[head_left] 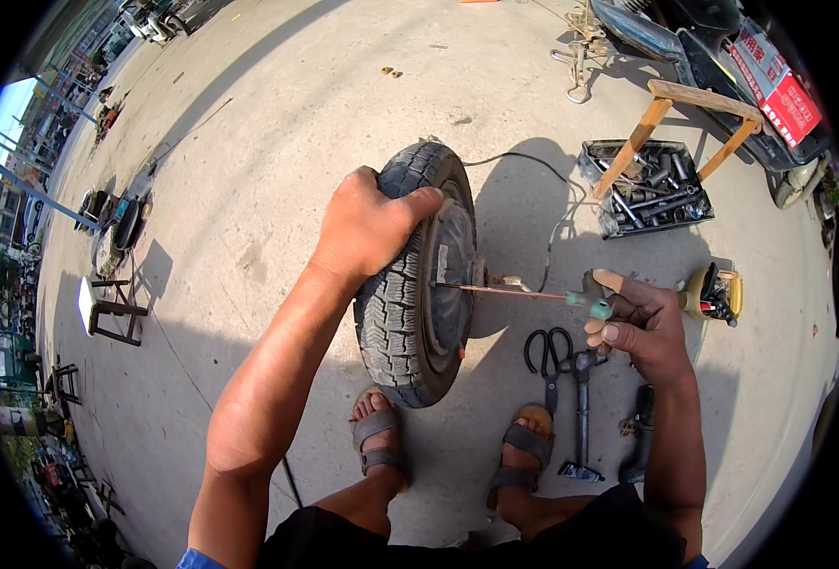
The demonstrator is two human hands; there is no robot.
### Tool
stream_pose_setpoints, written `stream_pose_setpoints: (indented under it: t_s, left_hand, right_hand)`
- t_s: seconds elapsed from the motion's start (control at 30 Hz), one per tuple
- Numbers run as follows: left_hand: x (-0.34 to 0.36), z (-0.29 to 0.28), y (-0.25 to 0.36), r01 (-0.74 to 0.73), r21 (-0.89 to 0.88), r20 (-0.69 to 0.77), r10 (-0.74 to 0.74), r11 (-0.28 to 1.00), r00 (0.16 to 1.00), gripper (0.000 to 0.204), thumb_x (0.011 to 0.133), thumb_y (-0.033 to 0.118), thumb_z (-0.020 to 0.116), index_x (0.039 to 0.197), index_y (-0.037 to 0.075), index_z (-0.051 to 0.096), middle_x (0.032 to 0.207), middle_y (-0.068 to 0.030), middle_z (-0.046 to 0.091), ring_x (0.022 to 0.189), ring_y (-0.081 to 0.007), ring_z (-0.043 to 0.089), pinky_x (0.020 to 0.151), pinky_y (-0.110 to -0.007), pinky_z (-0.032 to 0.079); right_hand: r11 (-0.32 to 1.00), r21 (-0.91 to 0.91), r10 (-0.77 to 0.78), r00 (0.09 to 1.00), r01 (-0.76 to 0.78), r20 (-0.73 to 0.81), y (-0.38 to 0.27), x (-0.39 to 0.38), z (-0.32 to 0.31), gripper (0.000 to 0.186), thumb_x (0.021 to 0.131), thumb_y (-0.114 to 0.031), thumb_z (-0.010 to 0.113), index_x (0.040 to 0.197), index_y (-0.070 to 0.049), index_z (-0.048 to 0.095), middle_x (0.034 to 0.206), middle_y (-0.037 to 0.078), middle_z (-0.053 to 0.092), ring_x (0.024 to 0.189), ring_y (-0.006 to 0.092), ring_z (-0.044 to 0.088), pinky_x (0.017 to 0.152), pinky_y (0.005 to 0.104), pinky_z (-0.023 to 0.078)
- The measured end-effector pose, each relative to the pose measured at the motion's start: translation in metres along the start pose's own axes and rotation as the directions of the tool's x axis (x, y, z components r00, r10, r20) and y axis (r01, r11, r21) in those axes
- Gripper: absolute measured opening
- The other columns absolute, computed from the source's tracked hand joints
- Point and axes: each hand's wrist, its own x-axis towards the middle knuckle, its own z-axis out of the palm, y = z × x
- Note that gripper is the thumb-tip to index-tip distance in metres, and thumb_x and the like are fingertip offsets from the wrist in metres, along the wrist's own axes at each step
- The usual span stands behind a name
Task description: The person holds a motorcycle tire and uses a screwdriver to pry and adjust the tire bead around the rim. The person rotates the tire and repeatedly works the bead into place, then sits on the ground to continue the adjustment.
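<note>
A black tyred wheel with a grey metal hub stands upright on the ground in front of my feet. My left hand is closed over the top of its tyre, thumb toward the rim. In my right hand is a screwdriver, its green translucent handle pinched by the fingers. The long thin shaft points left, and its tip lies against the hub face near the rim. A short axle end sticks out of the hub just behind the shaft.
Scissors, a hammer and a dark power tool lie by my right foot. Beyond are a yellow container, a black toolbox of sockets with a wooden frame, and a scooter. A stool stands left.
</note>
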Motion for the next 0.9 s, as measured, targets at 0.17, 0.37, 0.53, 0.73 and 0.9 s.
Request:
stream_pose_setpoints:
  t_s: [0.17,0.37,0.53,0.73,0.9]
  left_hand:
    - [0.000,0.000,0.001,0.008,0.007,0.018,-0.008,1.000,1.000,0.076,0.076,0.049,0.078,0.107,-0.020,0.068,0.096,-0.0325,0.075,0.090,-0.0383,0.076,0.086,-0.043,0.058]
    - [-0.004,0.000,0.003,0.014,0.013,0.039,-0.014,1.000,0.999,0.076,0.076,0.050,0.078,0.107,-0.019,0.068,0.096,-0.0317,0.074,0.089,-0.0370,0.075,0.086,-0.042,0.058]
    - [-0.006,0.002,0.005,0.028,-0.012,0.037,-0.028,1.000,0.999,0.075,0.076,0.049,0.079,0.106,-0.019,0.067,0.096,-0.0309,0.074,0.089,-0.0368,0.075,0.086,-0.042,0.058]
    - [-0.005,0.003,0.003,0.000,0.013,0.027,0.000,1.000,1.000,0.076,0.076,0.050,0.079,0.106,-0.019,0.067,0.096,-0.0308,0.074,0.090,-0.0368,0.075,0.087,-0.042,0.058]
    - [-0.005,-0.002,0.002,0.035,-0.028,0.034,-0.034,0.999,0.999,0.076,0.076,0.049,0.079,0.107,-0.019,0.067,0.097,-0.0312,0.074,0.090,-0.0364,0.075,0.086,-0.042,0.058]
  right_hand:
    - [0.918,-0.376,-0.116,0.992,0.124,0.043,0.004,0.007,-0.004,0.036,0.102,-0.029,0.074,0.104,0.007,0.073,0.076,0.005,0.067,0.060,0.0075,0.057,0.054,0.0258,0.043]
    - [0.890,-0.419,-0.198,0.980,0.181,0.002,0.010,0.011,-0.001,0.047,0.105,-0.034,0.069,0.076,0.002,0.062,0.065,-0.001,0.055,0.057,0.0072,0.048,0.053,0.0296,0.038]
    - [0.973,-0.229,-0.043,0.984,0.002,-0.173,-0.001,0.013,0.019,0.030,0.105,-0.026,0.067,0.094,0.002,0.067,0.063,-0.001,0.058,0.052,0.0072,0.053,0.044,0.0269,0.036]
    - [0.955,0.170,0.259,0.963,-0.242,-0.079,0.000,0.010,0.008,0.042,0.100,-0.029,0.075,0.122,0.005,0.065,0.071,0.004,0.066,0.051,0.0091,0.059,0.038,0.0252,0.042]
    - [0.973,0.224,0.009,0.988,-0.044,0.156,0.000,0.001,0.002,0.061,0.096,-0.034,0.080,0.138,0.007,0.062,0.082,0.006,0.070,0.063,0.0116,0.066,0.049,0.0230,0.052]
